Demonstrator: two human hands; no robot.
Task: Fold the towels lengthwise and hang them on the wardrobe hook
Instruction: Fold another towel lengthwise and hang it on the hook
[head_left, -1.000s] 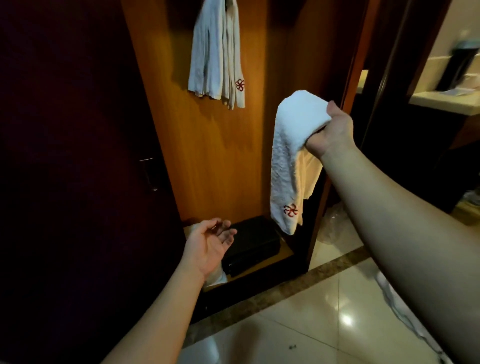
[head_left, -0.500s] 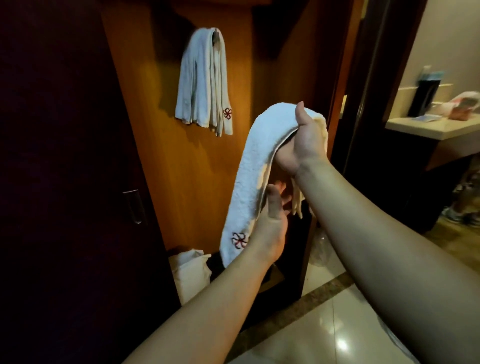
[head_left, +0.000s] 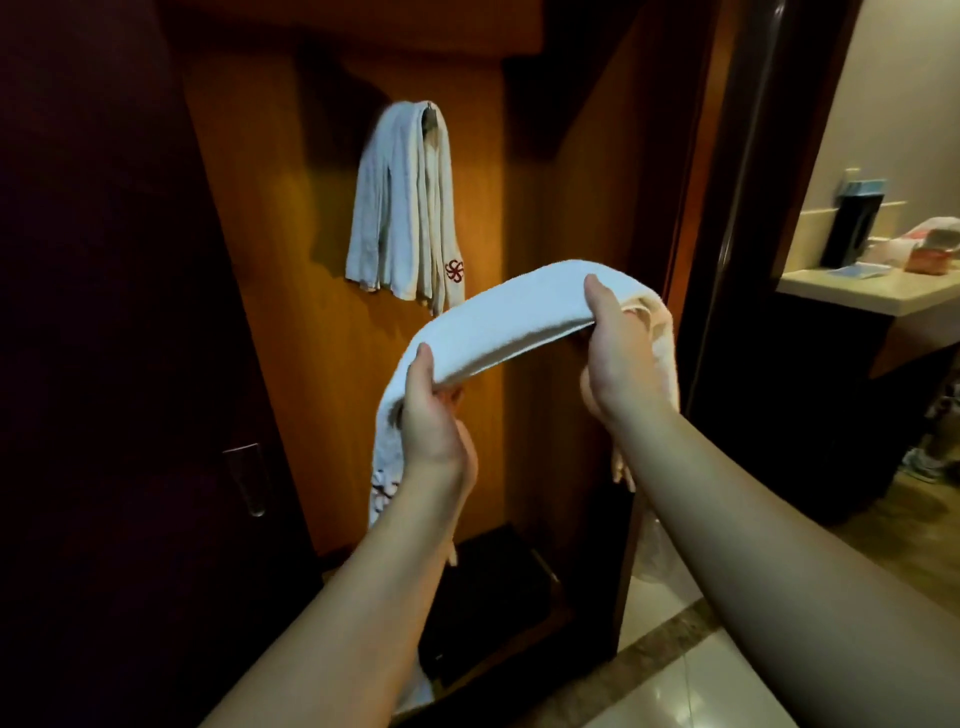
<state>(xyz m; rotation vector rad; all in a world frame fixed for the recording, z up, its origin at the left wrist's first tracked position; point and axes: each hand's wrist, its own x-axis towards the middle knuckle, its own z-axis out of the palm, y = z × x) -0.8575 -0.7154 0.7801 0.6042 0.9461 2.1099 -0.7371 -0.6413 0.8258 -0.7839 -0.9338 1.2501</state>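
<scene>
1. Currently, my left hand (head_left: 434, 415) and right hand (head_left: 615, 358) both grip the folded towel (head_left: 511, 317), held below the hook (head_left: 430, 111).
2. Step: hanging. Next, lift and drape it beside the hung towels (head_left: 402, 208).

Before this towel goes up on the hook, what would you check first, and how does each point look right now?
1. Left hand grips the folded white towel: ok.
2. Right hand grips it too: ok.
3. Towel folded into a long strip: ok.
4. Small dark wardrobe hook has free room beside the hung white towels: cannot tell.
5. Both hanging ends even: cannot tell, arms hide them.
</scene>
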